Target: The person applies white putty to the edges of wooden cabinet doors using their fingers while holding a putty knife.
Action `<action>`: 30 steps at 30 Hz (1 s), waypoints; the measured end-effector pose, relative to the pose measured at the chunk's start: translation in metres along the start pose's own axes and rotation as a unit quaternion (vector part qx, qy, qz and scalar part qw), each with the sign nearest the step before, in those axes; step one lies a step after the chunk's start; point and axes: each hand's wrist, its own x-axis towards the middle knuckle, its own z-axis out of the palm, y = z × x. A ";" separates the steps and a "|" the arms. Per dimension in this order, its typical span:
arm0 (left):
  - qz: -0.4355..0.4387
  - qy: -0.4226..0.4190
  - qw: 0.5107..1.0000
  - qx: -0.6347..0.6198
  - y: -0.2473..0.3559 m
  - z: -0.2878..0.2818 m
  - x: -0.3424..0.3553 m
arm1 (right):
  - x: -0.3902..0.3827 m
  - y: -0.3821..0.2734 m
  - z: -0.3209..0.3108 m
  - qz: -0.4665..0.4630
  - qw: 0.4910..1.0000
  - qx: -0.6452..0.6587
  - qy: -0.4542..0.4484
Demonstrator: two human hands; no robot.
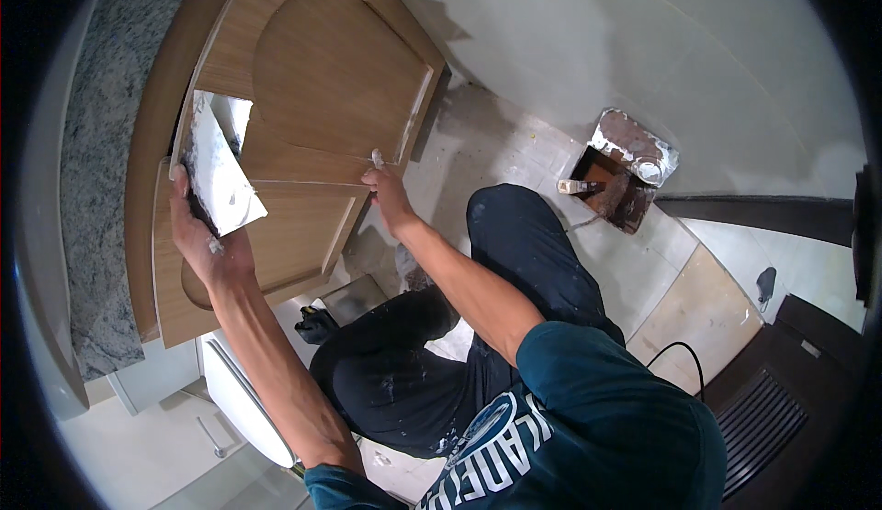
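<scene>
My left hand (213, 245) is closed around flat blades coated in white putty (223, 175), which look like putty knives; their grips are hidden in my palm. They are held in front of the wooden cabinet doors (335, 69). My right hand (390, 199) is at the seam between the two door panels, near their outer edge. Its fingers are bent together, with a small whitish piece (377, 157) at their tips; whether that is a knob or putty I cannot tell. White smears mark my left wrist.
On the tiled floor to the right stands an open box (634, 211) with a brush (581, 187) and a paint roller (613, 195), beside a white-smeared lid (634, 147). A grey stone countertop (106, 142) runs along the left. A dark louvred panel (758, 418) is at the lower right.
</scene>
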 end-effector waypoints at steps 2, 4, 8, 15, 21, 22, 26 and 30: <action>-0.004 -0.001 1.000 0.002 0.001 -0.003 0.000 | -0.007 -0.003 0.002 0.001 1.000 -0.018 -0.005; -0.005 -0.028 1.000 0.002 0.005 -0.013 -0.001 | -0.017 -0.010 0.018 -0.063 0.997 -0.045 -0.022; 0.001 -0.027 1.000 -0.004 0.001 -0.008 0.002 | -0.005 -0.009 0.013 -0.082 0.985 -0.149 -0.035; -0.005 -0.004 1.000 -0.005 -0.002 0.002 0.000 | 0.006 0.000 -0.009 -0.128 0.962 -0.237 -0.033; -0.002 0.001 1.000 0.019 0.002 -0.013 0.001 | -0.016 -0.010 0.012 -0.171 0.958 -0.230 -0.014; -0.006 0.010 1.000 0.027 0.003 -0.014 0.000 | -0.019 -0.006 0.008 -0.155 0.966 -0.208 0.015; 0.002 0.031 0.999 0.025 0.001 -0.010 0.000 | -0.001 0.027 -0.031 -0.110 0.989 -0.082 0.052; 0.000 0.020 1.000 0.008 0.000 0.002 -0.002 | 0.016 0.064 -0.050 -0.101 0.993 -0.034 0.057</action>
